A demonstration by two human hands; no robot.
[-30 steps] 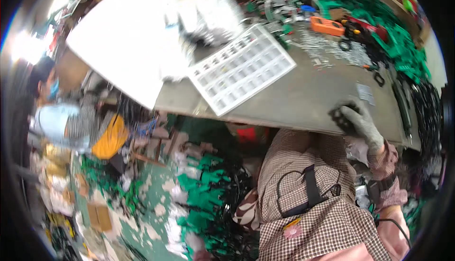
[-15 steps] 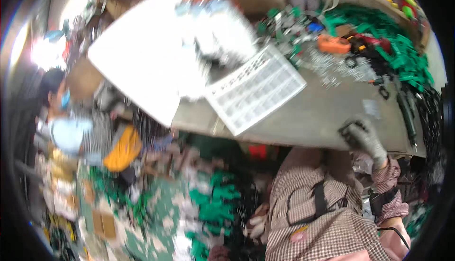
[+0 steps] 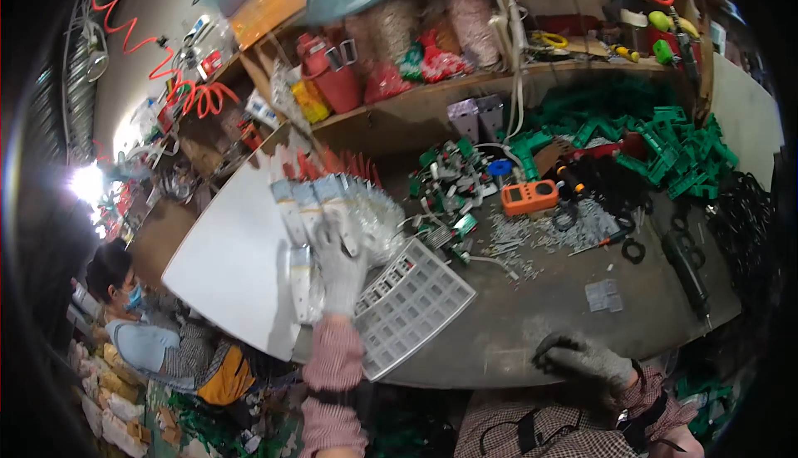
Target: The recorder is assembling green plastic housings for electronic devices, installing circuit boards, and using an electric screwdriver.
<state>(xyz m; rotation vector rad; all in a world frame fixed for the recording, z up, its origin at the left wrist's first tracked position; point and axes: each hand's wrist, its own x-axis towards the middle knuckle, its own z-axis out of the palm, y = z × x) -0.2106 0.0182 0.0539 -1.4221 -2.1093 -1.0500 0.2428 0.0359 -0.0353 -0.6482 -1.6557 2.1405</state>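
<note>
My left hand, in a pale grey glove, reaches over a row of long white plastic pieces. Its fingers are stretched out over them, with no object visibly gripped. Clear plastic wrapping lies heaped beside these pieces. Below that hand sits a white tray divided into many small compartments; small dark-and-white parts fill one row along its upper left side. My right hand, in a grey glove with dark fingers, rests at the table's front edge. Its fingers curve loosely apart, and nothing shows in them.
A white board lies at the left. Loose screws, an orange meter and green plastic parts cover the back right. An electric screwdriver lies at right, near small clear squares. Another person sits at left.
My left arm has come into view, its hand now over the white pieces. My right hand has stayed by the front edge. The view has swung upward, showing the shelf.
</note>
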